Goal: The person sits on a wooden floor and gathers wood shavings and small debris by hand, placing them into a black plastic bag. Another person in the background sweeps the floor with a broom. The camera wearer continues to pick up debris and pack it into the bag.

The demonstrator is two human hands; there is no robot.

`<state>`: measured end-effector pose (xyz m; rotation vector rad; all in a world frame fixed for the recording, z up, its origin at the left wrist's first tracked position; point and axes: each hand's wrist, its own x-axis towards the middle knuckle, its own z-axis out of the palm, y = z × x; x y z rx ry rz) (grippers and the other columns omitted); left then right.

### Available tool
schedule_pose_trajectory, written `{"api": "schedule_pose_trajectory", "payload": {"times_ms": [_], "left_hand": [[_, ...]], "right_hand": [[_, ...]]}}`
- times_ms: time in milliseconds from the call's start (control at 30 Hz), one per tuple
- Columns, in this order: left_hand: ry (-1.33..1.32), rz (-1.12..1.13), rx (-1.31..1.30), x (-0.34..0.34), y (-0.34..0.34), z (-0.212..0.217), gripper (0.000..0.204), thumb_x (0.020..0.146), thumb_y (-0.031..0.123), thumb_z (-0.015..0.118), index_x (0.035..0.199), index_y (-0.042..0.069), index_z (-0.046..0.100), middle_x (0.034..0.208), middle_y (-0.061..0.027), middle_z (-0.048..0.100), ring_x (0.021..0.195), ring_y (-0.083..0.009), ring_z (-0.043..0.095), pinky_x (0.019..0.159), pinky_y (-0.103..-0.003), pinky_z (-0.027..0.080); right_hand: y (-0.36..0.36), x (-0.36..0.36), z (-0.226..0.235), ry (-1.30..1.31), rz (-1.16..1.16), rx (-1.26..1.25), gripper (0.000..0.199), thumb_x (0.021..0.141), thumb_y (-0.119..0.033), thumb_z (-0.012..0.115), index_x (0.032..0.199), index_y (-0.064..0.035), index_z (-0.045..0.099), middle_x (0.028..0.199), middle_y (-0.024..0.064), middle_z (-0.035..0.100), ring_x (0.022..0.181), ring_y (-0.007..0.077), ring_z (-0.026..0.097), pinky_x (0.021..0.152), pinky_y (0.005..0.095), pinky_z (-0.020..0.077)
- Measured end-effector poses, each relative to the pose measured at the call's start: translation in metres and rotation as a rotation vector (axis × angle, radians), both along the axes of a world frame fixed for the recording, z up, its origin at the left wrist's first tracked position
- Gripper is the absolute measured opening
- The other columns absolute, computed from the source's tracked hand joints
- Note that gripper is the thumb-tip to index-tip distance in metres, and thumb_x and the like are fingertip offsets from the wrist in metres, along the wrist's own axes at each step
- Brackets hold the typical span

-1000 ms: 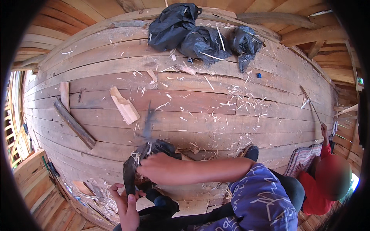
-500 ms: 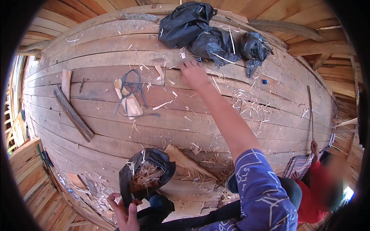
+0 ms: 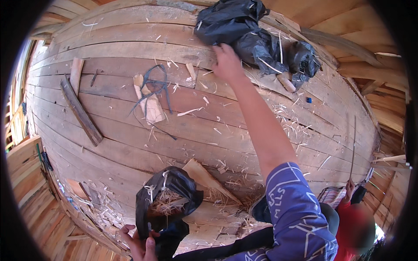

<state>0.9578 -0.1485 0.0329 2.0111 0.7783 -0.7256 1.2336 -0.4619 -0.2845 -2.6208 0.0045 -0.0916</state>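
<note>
My left hand [image 3: 140,244] pinches the rim of a black plastic bag [image 3: 146,198] at the lower left. Curled wood shavings [image 3: 167,202] fill the bag's open mouth. With the arm stretched far forward, my right hand [image 3: 228,64] is at the lower edge of a large black plastic bag [image 3: 224,24]. Its fingers are slightly bent and apart, and nothing shows in them; the fingertips are partly hidden against the bag. Beside that bag are another black bag [image 3: 257,45] and a smaller black bundle [image 3: 305,61].
Shavings litter the plank floor [image 3: 187,130]. A dark wood strip [image 3: 82,111], a pale wood block [image 3: 152,109] under a dark cord [image 3: 164,82], a wood slab [image 3: 211,182], a short wood piece [image 3: 286,82] and a small blue object [image 3: 308,100] lie about. A person in red [image 3: 355,226] holds a thin stick [image 3: 353,152].
My right hand has moved forward to the large bag's edge. A short wood piece now shows by the small bundle. The view has shifted slightly, and my left hand keeps its hold.
</note>
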Motion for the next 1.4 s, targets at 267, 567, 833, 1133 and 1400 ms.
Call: {"api": "schedule_pose_trajectory", "payload": {"times_ms": [267,567,833,1133,1400], "left_hand": [[0.007,0.222,-0.119,-0.02,0.013,-0.003,0.045,0.093,0.012,0.05,0.129,0.005,0.023,0.106,-0.0139,0.057,0.094,-0.0203,0.054,0.084,-0.032,0.043],[-0.087,0.133,-0.155,-0.018,0.026,-0.018,0.049,0.093,0.017,0.052,0.129,0.006,0.02,0.099,-0.0149,0.055,0.088,-0.0198,0.055,0.083,-0.032,0.043],[-0.19,-0.008,-0.226,0.023,0.02,-0.032,0.043,0.092,0.014,0.05,0.124,0.005,0.022,0.094,-0.0145,0.055,0.084,-0.0186,0.057,0.082,-0.03,0.042],[-0.121,-0.203,-0.21,0.073,0.019,-0.049,0.033,0.095,0.013,0.047,0.12,0.007,0.027,0.09,-0.0109,0.056,0.077,-0.0145,0.057,0.077,-0.028,0.042],[-0.108,-0.345,-0.286,0.091,0.011,-0.067,0.029,0.098,0.027,0.045,0.119,0.013,0.032,0.085,-0.0049,0.054,0.075,-0.014,0.059,0.071,-0.027,0.045]], "right_hand": [[0.014,-0.001,-0.011,0.143,0.194,-0.351,0.044,0.08,-0.016,0.059,0.12,0.0021,0.052,0.125,0.0203,0.047,0.12,0.0363,0.045,0.101,0.0425,0.0386],[0.089,-0.104,-0.001,-0.025,0.348,-0.227,0.057,0.077,-0.037,0.067,0.116,0.0029,0.053,0.123,0.022,0.049,0.121,0.0345,0.043,0.102,0.0389,0.0371],[0.099,-0.148,-0.015,-0.001,0.476,-0.135,0.016,0.07,-0.006,0.058,0.085,-0.0016,0.062,0.095,0.0088,0.057,0.094,0.0222,0.055,0.08,0.0316,0.0501],[0.064,-0.204,0.035,0.19,-0.097,0.473,0.01,0.07,0.005,0.062,0.078,0.0007,0.065,0.083,0.0106,0.064,0.077,0.0235,0.063,0.071,0.0288,0.0539],[0.155,-0.216,0.172,0.141,0.22,1.005,0.013,0.076,0.003,0.062,0.088,-0.0026,0.064,0.092,0.0106,0.065,0.078,0.0208,0.064,0.069,0.0302,0.0523]]}}
